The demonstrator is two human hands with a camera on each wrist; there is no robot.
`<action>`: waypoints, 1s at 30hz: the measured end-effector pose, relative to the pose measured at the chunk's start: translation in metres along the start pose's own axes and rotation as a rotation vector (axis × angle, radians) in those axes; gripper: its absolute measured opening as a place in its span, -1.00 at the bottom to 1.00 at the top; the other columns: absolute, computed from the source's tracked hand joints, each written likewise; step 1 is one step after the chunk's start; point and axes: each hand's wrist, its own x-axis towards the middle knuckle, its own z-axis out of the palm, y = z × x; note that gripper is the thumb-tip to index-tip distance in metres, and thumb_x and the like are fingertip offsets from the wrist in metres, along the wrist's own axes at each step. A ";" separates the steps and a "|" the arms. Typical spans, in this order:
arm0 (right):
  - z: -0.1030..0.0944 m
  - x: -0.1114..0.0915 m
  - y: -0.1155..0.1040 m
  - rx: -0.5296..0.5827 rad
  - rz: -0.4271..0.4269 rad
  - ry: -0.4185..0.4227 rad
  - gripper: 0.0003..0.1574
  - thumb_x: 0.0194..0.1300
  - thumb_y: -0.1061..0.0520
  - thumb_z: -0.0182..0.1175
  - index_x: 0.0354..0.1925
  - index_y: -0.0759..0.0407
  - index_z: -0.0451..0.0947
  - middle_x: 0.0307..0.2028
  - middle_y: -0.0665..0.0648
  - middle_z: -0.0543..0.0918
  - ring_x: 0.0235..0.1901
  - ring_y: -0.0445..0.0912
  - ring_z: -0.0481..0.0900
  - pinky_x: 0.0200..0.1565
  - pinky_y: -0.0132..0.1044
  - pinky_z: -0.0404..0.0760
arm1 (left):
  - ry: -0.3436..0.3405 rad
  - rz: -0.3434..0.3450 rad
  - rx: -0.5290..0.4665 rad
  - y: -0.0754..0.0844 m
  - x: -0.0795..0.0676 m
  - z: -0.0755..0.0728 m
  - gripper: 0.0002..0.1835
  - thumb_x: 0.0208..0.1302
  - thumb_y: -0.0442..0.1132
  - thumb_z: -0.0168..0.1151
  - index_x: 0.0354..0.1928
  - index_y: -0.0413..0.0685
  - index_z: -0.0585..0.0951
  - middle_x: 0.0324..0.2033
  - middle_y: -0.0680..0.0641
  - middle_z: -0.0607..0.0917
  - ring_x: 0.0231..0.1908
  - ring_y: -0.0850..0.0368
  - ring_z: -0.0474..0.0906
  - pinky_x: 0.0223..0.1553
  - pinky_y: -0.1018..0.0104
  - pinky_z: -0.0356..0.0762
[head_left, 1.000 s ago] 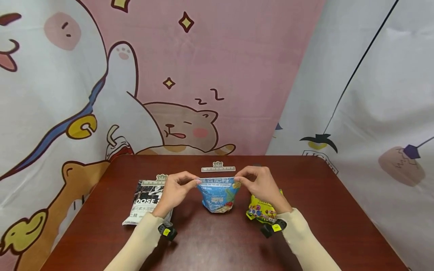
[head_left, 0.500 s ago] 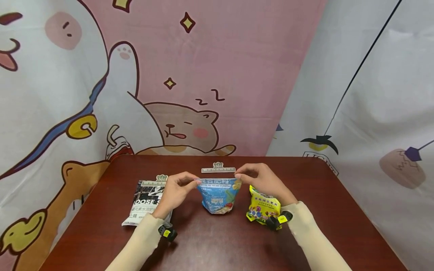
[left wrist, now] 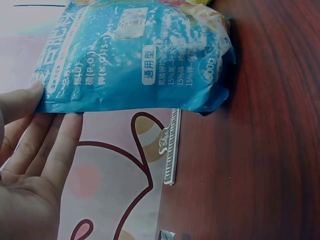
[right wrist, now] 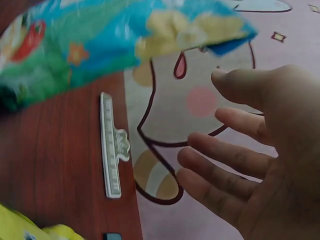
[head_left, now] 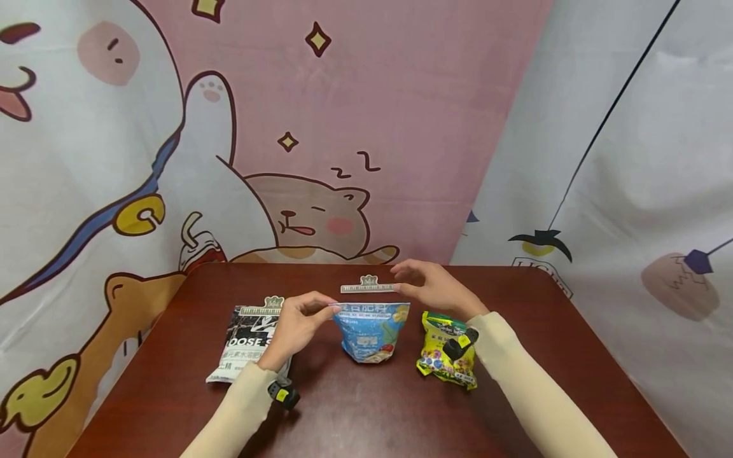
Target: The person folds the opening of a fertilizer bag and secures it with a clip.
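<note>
Between my hands a blue fertilizer bag [head_left: 369,334] stands on the table. My left hand [head_left: 300,321] pinches its upper left corner between thumb and fingers; the left wrist view shows the bag's printed blue face [left wrist: 135,65] and that grip. My right hand [head_left: 432,289] is off the bag, its fingers loosely bent and holding nothing. In the head view it hovers near the right end of a long bag clip [head_left: 366,288] with a piano-key print. The right wrist view has a gap between the fingers and the same clip [right wrist: 111,150].
A black-and-white bag [head_left: 246,343] with a similar clip [head_left: 261,311] on its top lies to the left, partly behind my left hand. A yellow bag [head_left: 438,366] lies on the right below my right wrist. A printed cloth [head_left: 401,127] hangs behind the dark red table [head_left: 366,420].
My right hand has let go of the blue bag's upper right corner and moved up and away toward the clip. More of the yellow bag shows. My left hand stays in place.
</note>
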 end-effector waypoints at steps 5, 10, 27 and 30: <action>-0.001 0.019 0.007 -0.068 -0.038 -0.034 -0.40 0.40 -0.10 0.33 0.34 -0.10 0.46 0.26 0.06 0.60 0.24 0.12 0.59 0.21 0.12 0.61 | -0.001 0.000 -0.007 -0.002 0.001 0.002 -0.94 0.30 -0.09 0.45 -0.23 0.17 0.80 -0.29 0.03 0.84 -0.24 0.12 0.77 -0.16 0.28 0.68; 0.004 0.035 0.012 -0.129 -0.059 -0.077 -0.30 0.38 -0.08 0.35 0.40 -0.01 0.41 0.36 0.11 0.52 0.29 0.15 0.54 0.27 0.14 0.56 | 0.007 0.010 -0.009 -0.003 0.000 0.002 -0.94 0.30 -0.09 0.45 -0.23 0.17 0.80 -0.29 0.03 0.84 -0.24 0.10 0.77 -0.16 0.28 0.68; 0.031 0.085 0.044 -0.335 -0.093 -0.173 -0.19 0.37 -0.02 0.36 0.48 0.08 0.35 0.46 0.14 0.42 0.47 0.12 0.34 0.44 0.15 0.36 | 0.016 0.003 -0.008 -0.006 0.001 0.000 -0.94 0.30 -0.09 0.45 -0.23 0.18 0.80 -0.28 0.03 0.84 -0.24 0.14 0.76 -0.16 0.27 0.69; 0.035 0.092 0.050 -0.355 -0.090 -0.194 -0.17 0.36 -0.03 0.38 0.49 0.07 0.34 0.45 0.12 0.43 0.45 0.10 0.38 0.42 0.11 0.40 | 0.020 -0.005 0.001 -0.006 0.001 0.001 -0.94 0.30 -0.08 0.45 -0.22 0.19 0.80 -0.28 0.04 0.84 -0.25 0.14 0.76 -0.16 0.27 0.68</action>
